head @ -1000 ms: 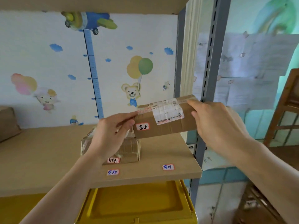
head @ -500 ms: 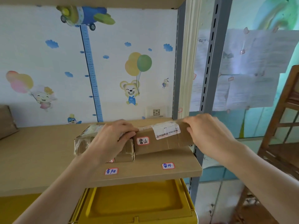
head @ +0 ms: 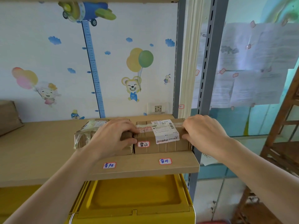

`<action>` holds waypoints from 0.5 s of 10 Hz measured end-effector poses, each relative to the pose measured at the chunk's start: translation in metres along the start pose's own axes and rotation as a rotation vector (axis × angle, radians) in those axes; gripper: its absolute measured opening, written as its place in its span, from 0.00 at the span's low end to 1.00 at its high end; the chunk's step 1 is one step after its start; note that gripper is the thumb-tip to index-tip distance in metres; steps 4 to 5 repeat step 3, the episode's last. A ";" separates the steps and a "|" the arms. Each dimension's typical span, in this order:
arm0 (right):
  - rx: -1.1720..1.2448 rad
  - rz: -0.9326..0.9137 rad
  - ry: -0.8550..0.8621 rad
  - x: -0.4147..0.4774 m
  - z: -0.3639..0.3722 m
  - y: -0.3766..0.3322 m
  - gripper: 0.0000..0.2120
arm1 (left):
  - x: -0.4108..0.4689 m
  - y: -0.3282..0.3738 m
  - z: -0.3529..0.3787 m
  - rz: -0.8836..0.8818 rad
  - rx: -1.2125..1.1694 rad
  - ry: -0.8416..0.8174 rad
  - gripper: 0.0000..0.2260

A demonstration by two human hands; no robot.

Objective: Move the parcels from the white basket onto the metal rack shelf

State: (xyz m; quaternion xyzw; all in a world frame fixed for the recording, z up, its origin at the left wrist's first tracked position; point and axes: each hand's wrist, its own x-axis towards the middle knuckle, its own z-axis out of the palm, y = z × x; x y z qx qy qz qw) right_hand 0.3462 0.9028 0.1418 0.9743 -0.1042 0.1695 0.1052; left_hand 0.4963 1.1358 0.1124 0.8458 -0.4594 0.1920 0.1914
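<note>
Parcel (head: 161, 139): brown cardboard box resting flat on the shelf (head: 40, 152) at its right end, just beside the grey rack upright (head: 208, 88); white shipping label on top and front, small red-bordered tag on the front face.
Second parcel (head: 84, 135): on the same shelf, touching the first on its left, wrapped in clear tape (partly hidden by the left hand).
Left hand (head: 111, 138): lying over the right part of the second parcel, fingers (head: 129, 129) curled narrow at the seam between the two boxes, thumb pressed to the front.
Right hand (head: 203, 131): cupped on the right end of the parcel, fingers bent down over its top edge, thumb against the front.
Shelf-edge tags: two red-bordered labels, one (head: 109, 165) below the second parcel, one (head: 165, 161) below the first.
Yellow bin (head: 132, 199): under the shelf, lid closed.
Wall (head: 48, 54): cartoon stickers and a blue height chart behind the shelf.
</note>
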 end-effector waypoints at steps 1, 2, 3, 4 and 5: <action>0.024 -0.005 -0.001 -0.003 0.000 0.003 0.13 | -0.004 0.004 -0.001 0.022 0.044 -0.019 0.17; 0.095 -0.025 0.091 -0.007 -0.002 0.008 0.17 | -0.015 0.003 -0.011 -0.001 -0.001 0.139 0.21; 0.289 -0.030 0.228 -0.025 -0.003 0.017 0.18 | -0.041 0.020 -0.005 0.006 -0.089 0.322 0.14; 0.289 -0.030 0.228 -0.025 -0.003 0.017 0.18 | -0.041 0.020 -0.005 0.006 -0.089 0.322 0.14; 0.289 -0.030 0.228 -0.025 -0.003 0.017 0.18 | -0.041 0.020 -0.005 0.006 -0.089 0.322 0.14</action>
